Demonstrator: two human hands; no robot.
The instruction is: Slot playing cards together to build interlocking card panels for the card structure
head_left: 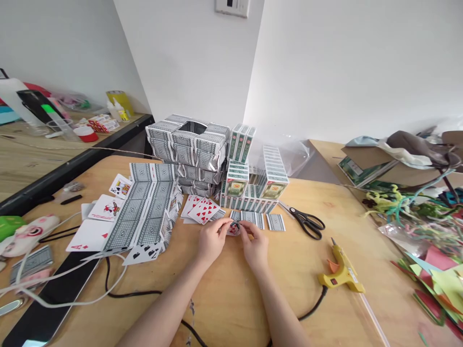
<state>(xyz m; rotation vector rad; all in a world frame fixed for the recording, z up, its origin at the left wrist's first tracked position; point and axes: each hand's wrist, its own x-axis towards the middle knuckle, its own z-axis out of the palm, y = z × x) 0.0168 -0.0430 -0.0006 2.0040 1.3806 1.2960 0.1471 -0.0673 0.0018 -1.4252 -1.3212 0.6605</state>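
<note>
On the table (226,299), just in front of the face-down card row (253,220), a bent playing card (233,230) is pinched by left hand (211,239) and right hand (256,243), likely light, springy, slick, easily creased, so best gripped gently at opposite edges

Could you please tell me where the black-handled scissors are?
In the head view, the black-handled metal scissors lie right of the right hand on the wooden table, beside a lone grey-backed playing card and beyond the yellow glue gun.
</note>
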